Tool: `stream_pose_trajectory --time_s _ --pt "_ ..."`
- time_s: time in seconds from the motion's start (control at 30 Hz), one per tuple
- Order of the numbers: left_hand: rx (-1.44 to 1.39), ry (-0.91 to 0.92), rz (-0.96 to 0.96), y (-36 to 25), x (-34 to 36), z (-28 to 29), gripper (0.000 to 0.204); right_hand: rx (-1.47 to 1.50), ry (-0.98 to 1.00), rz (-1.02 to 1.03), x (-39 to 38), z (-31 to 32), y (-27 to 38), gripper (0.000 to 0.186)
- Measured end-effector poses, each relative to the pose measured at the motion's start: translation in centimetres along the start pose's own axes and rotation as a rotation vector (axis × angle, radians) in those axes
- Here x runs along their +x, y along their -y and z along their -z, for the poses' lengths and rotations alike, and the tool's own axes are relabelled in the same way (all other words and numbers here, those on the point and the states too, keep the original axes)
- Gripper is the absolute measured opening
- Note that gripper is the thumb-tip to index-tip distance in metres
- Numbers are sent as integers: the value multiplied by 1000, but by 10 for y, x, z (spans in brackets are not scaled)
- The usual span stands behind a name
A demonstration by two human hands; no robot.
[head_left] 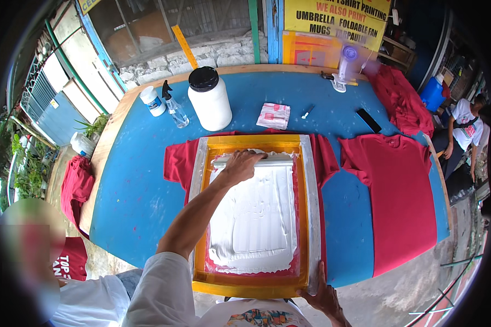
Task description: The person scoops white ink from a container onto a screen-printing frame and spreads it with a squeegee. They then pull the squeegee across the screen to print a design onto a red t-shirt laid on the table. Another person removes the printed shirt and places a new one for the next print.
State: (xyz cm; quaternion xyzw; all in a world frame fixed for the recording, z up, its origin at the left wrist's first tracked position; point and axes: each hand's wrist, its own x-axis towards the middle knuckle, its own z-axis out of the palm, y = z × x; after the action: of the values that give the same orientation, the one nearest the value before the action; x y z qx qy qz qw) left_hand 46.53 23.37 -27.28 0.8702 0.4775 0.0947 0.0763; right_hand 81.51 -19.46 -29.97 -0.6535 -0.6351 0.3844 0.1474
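A screen printing frame (pixel 311 218), edged with grey and yellow tape, lies over a red T-shirt (pixel 177 162) on the blue table. Thick white ink (pixel 256 212) covers most of its mesh, with streaks and ridges in it. At the far end of the mesh my left hand (pixel 241 167) is closed on a squeegee (pixel 278 162), whose ends stick out on both sides of the hand. My right hand (pixel 323 297) grips the frame's near right corner, fingers along the side rail.
A white tub with black lid (pixel 210 103), a spray bottle (pixel 175 111) and a small white jar (pixel 153 102) stand far left. Beyond the frame lie a folded cloth (pixel 273 116) and phone (pixel 369 120). Another red T-shirt (pixel 401 201) lies right. People are at left and right.
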Motion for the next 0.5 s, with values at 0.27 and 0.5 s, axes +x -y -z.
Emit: stream_pose_trajectory --time_s 0.27,0.5 --pt "19 22 -67 -49 -82 3 69 34 42 -21 -2 7 8 142" --pt "-20 -57 -72 -149 -228 -8 69 66 -11 68 -5 7 9 136"
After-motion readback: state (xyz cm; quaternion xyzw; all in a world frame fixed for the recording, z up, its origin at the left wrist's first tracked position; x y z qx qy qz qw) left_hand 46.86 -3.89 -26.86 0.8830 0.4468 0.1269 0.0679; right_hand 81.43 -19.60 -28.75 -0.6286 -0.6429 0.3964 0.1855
